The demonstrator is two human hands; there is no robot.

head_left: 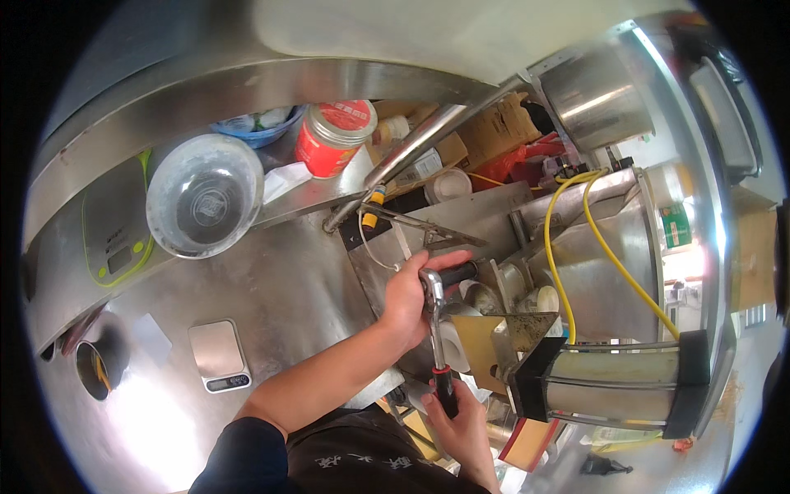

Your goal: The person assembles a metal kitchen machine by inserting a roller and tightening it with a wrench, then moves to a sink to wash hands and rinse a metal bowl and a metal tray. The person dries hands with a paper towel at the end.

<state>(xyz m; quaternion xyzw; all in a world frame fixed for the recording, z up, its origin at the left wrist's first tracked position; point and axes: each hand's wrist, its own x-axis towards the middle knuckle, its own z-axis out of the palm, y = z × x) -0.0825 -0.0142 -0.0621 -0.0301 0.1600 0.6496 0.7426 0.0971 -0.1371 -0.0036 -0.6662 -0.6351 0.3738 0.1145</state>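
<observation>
A ratchet wrench (436,325) with a chrome shaft and a black-and-red grip stands lengthwise between my hands. My left hand (405,300) is closed around its head, the thumb near the top and fingers reaching behind it. Beside those fingers a black cylinder (461,273) points right; how it joins the wrench is hidden. Lower down, my right hand (462,432) grips the wrench's handle. Both hands are over a metal machine (502,222) with steel plates and brackets. To its right lies a clear-walled air cylinder (613,379) with black end blocks.
Yellow hoses (553,255) loop over the machine. A small scale (218,354) rests on the steel table (288,288) at left. Above it, a shelf holds a plastic bowl (206,198), a green-edged scale (119,222) and a red can (333,140). A steel bar (428,136) slants behind my hands.
</observation>
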